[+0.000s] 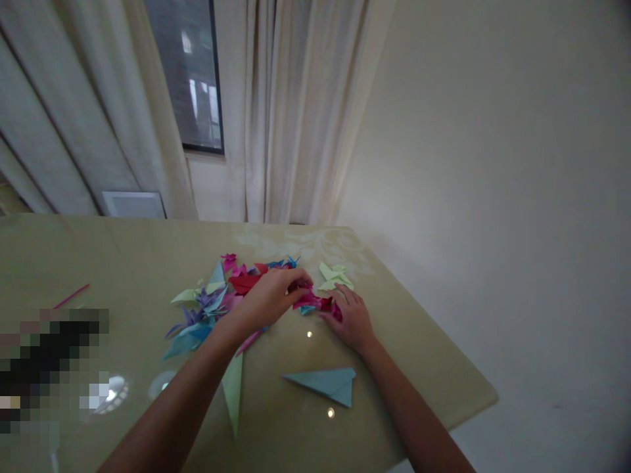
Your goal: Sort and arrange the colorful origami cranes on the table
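Observation:
A heap of folded paper shapes in pink, purple, blue, green and red lies on the beige table. My left hand reaches over the heap, fingers curled onto a pink folded paper. My right hand rests beside it, fingers on the same pink paper's right end. A light green folded piece sits just beyond my right hand.
A blue paper plane lies near the front edge. A long green folded strip points toward me. A pink stick lies at the left. Curtains and a window stand behind; the table's right edge drops to the floor.

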`<state>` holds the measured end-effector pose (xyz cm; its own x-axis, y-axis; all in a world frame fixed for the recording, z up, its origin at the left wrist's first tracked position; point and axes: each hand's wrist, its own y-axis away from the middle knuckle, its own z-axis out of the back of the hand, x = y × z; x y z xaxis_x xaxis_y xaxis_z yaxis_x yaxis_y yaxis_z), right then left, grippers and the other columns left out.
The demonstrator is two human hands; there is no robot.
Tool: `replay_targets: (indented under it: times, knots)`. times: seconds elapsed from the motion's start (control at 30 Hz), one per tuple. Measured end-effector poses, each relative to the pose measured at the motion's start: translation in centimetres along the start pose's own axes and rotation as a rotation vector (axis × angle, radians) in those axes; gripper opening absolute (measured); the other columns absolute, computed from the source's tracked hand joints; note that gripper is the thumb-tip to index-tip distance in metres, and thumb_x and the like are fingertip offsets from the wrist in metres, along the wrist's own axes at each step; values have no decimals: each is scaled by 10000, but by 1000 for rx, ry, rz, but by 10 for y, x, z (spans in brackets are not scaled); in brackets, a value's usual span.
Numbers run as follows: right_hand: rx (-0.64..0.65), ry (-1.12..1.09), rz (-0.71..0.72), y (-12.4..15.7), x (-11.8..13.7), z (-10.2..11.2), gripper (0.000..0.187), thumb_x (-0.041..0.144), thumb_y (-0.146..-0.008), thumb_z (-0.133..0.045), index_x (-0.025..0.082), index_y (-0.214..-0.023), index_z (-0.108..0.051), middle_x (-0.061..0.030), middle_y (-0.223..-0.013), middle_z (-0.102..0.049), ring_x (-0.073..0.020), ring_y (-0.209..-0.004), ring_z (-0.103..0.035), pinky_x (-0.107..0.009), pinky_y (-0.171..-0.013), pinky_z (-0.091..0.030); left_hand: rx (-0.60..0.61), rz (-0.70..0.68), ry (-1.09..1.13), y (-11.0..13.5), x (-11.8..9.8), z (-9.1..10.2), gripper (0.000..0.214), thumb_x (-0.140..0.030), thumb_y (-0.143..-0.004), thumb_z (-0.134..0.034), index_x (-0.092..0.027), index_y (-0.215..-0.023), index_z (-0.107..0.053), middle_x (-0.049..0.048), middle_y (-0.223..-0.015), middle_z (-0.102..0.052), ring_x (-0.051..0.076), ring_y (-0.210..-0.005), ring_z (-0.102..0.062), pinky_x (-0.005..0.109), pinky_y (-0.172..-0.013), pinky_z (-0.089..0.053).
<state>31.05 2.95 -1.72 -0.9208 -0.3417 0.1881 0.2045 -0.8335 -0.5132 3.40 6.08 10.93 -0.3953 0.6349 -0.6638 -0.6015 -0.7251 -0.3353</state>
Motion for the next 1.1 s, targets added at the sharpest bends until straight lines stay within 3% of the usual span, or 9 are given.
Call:
replay_targets:
  times: [0.17, 0.27, 0.4, 0.53, 0.7, 0.8, 0.9, 1.0, 1.1]
  knots:
    - [-136, -350, 140, 9, 0, 13, 526, 613, -1110, -382, 227, -1291, -691, -150, -1233, -724, -318, -1182, -649, -481, -1015, -516, 73, 33, -110, -3, 4, -33, 206, -150, -940, -615, -233, -1051, -766, 39, -1041, -820, 221, -974, -744, 292, -848, -506]
    - [-125, -503, 201, 11, 16, 14, 463, 625, -1083, -481, 236, -1240, -677, -114, -1099, -730, -285, -1035, -668, -415, -899, -540, 95, 75, -179, -3, -2, -53, 157, -198, -960, -637, -237, -1033, -771, 41, -962, -816, 232, -913, -750, 293, -782, -491]
    - [-103, -627, 106, 11, 26, 11, 312, 528, -1032, -656, 240, -1149, -676, -58, -954, -703, -213, -807, -653, -319, -707, -527, 92, 64, -177, -2, -8, -68, 150, -197, -972, -636, -238, -1026, -769, 34, -954, -816, 224, -890, -750, 286, -753, -468]
    - [-99, -766, -4, 13, 21, 13, 344, 481, -1008, -709, 236, -1245, -659, -51, -978, -744, -191, -770, -682, -292, -679, -535, 101, 48, -144, -1, -7, -76, 149, -178, -961, -636, -241, -995, -767, 21, -945, -806, 215, -871, -734, 282, -741, -460]
    - [-53, -761, -35, 14, 19, 13, 240, 458, -1010, -699, 221, -991, -729, -27, -812, -727, -176, -693, -653, -276, -642, -503, 102, 39, -137, -2, -6, -83, 143, -173, -964, -626, -225, -991, -756, 41, -998, -771, 211, -896, -717, 286, -791, -493]
    - [-50, -714, -38, 14, 19, 12, 250, 440, -998, -704, 216, -889, -725, -22, -760, -700, -163, -647, -603, -272, -609, -472, 86, 7, -129, -4, 1, -67, 170, -205, -980, -616, -223, -1095, -740, 69, -1156, -725, 204, -938, -716, 298, -836, -525]
    - [-26, -698, -36, 14, 18, 16, 238, 417, -986, -701, 218, -856, -715, -14, -728, -665, -160, -625, -578, -276, -604, -472, 70, 63, -217, 0, 21, -30, 197, -182, -958, -617, -212, -1103, -747, 99, -1238, -716, 234, -1068, -712, 336, -939, -530]
    - [28, -681, 0, 13, 15, 24, 197, 389, -976, -693, 222, -874, -713, -13, -736, -654, -164, -642, -578, -282, -617, -478, 282, 229, -345, 9, 46, 8, 241, -144, -868, -667, -227, -1061, -786, 78, -1136, -784, 253, -1057, -728, 330, -905, -527]
    - [69, -665, 37, 13, 13, 27, 185, 373, -971, -690, 225, -860, -699, -8, -734, -643, -158, -641, -564, -276, -615, -464, 418, 358, -413, 17, 64, 22, 318, -104, -760, -682, -243, -1014, -812, 63, -1054, -814, 247, -980, -748, 292, -786, -515]
